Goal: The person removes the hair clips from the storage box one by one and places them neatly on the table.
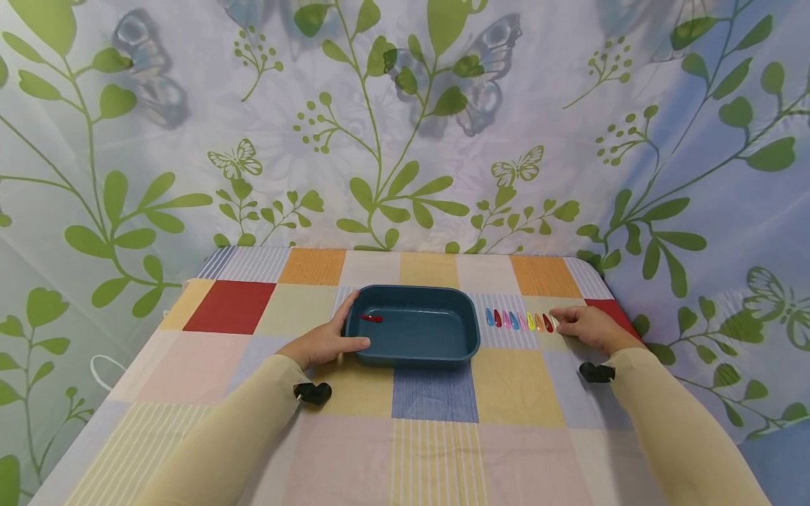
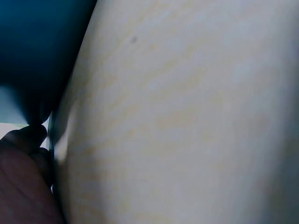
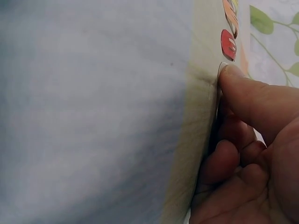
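A dark blue rectangular basin (image 1: 414,360) sits on the table, with one red snap hair clip (image 1: 372,318) lying inside near its left end. My left hand (image 1: 325,342) holds the basin at its left side, the thumb over the front left rim and the fingers along the outer wall. To the right of the basin is a row of several coloured hair clips (image 1: 514,320). At the right end of that row my right hand (image 1: 591,327) pinches a white hair clip (image 3: 221,68), mostly hidden by the thumb. Beside it lies a red hair clip (image 3: 228,45).
A patchwork-patterned cloth (image 1: 436,457) covers the table. Behind the table hangs a curtain (image 1: 405,126) with leaves and butterflies. A white cable loop (image 1: 101,372) shows at the table's left edge.
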`<state>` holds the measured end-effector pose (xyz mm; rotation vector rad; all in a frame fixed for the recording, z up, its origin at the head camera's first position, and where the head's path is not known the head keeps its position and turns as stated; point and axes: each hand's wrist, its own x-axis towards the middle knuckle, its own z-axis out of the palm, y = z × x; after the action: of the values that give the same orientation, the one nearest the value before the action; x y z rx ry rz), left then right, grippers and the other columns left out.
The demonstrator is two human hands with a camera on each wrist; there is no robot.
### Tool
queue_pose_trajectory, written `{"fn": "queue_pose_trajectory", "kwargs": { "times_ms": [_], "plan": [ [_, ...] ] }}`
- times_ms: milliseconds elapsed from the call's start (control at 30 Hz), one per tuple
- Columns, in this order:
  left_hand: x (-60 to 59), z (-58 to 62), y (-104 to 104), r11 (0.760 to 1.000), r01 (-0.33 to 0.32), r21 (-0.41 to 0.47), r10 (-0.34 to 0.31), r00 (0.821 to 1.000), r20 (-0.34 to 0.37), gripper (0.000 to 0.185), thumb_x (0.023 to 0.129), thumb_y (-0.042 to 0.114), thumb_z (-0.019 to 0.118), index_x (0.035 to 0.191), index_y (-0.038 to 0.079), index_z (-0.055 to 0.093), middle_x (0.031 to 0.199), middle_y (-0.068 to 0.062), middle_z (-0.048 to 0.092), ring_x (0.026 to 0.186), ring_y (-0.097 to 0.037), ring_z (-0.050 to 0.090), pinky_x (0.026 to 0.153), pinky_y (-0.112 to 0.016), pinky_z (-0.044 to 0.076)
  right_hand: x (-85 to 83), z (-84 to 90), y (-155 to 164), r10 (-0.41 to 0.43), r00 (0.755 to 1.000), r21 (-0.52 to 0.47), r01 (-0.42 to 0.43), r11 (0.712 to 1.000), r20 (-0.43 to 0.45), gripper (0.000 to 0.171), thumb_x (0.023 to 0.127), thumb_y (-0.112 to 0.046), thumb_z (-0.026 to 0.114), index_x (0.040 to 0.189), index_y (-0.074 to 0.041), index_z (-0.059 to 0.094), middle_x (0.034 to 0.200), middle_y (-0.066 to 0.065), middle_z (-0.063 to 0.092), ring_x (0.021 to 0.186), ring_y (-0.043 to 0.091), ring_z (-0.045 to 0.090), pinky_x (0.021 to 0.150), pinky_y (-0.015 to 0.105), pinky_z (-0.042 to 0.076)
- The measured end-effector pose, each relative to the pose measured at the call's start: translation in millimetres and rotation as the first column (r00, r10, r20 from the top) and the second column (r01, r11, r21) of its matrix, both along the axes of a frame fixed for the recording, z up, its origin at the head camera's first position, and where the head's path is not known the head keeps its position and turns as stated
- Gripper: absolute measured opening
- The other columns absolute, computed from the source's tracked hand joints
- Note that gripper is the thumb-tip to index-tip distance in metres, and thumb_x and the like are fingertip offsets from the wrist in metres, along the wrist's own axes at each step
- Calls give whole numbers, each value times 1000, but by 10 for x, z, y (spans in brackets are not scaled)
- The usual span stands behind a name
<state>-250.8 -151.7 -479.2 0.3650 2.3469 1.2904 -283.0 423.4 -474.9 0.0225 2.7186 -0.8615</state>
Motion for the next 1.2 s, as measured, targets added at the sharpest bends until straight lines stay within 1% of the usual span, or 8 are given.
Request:
{"fn": "queue_pose_trajectory", "kwargs": {
  "times_ms": [300,667,867,967,1067,1100,1167,1200],
  "plan": [
    [-5,-12,-7,1000,-2,-3,2,1000,5,111,93,51,75,166,49,-9,179,-8,2,161,-40,17,125,-68,21,16,27,-11,-18,1000,-11,18,1000,13,57,100,-19,72,149,3,54,96,6,60,94,24,51,71,27,43],
    [6,-33,-6,1000,-12,15,12,1000,17,111,92,51,76,166,49,-8,178,-8,3,161,-41,15,126,-69,18,2,3,52,27,1000,-27,-27,999,10,64,100,-24,72,154,3,49,103,6,63,105,26,52,84,29,45],
    [25,-50,-5,999,-16,37,15,999,29,111,92,50,76,166,51,-7,179,-6,0,163,-39,11,126,-69,16,-18,27,108,-1,999,-117,5,993,35,69,100,-23,72,156,6,43,91,1,61,81,17,52,69,26,45],
    [33,-44,2,999,-8,42,7,1000,21,111,93,49,76,165,51,-7,179,-5,-1,163,-38,10,126,-68,16,-44,103,109,-20,999,-134,23,991,26,66,102,-24,68,156,5,43,92,1,61,77,14,50,67,27,44],
    [30,-34,3,999,-1,41,0,1000,16,111,93,50,76,166,51,-8,179,-5,0,163,-38,11,126,-68,17,-70,248,14,-21,1000,-128,20,992,0,63,106,-31,62,158,1,44,109,14,66,91,20,57,76,32,48],
    [32,-27,4,999,-2,40,1,1000,18,110,93,50,76,165,51,-8,179,-5,1,163,-38,12,126,-68,17,-84,305,-41,-1,1000,-109,-2,994,-24,63,108,-34,60,158,0,44,121,18,66,98,24,60,81,35,50],
    [25,-19,-3,999,-1,34,1,1000,15,110,93,50,75,166,50,-8,179,-6,1,162,-38,13,126,-68,18,-114,425,-210,49,997,-110,-56,992,-67,61,110,-35,56,159,-1,44,133,30,62,107,36,63,86,44,53],
    [21,-16,-6,999,-1,35,0,1000,14,111,93,50,75,166,49,-8,178,-7,2,162,-39,13,126,-68,18,-135,484,-314,85,992,-99,-94,991,-95,60,110,-36,56,158,-1,45,141,30,59,112,39,63,89,47,54]
  ]
}}
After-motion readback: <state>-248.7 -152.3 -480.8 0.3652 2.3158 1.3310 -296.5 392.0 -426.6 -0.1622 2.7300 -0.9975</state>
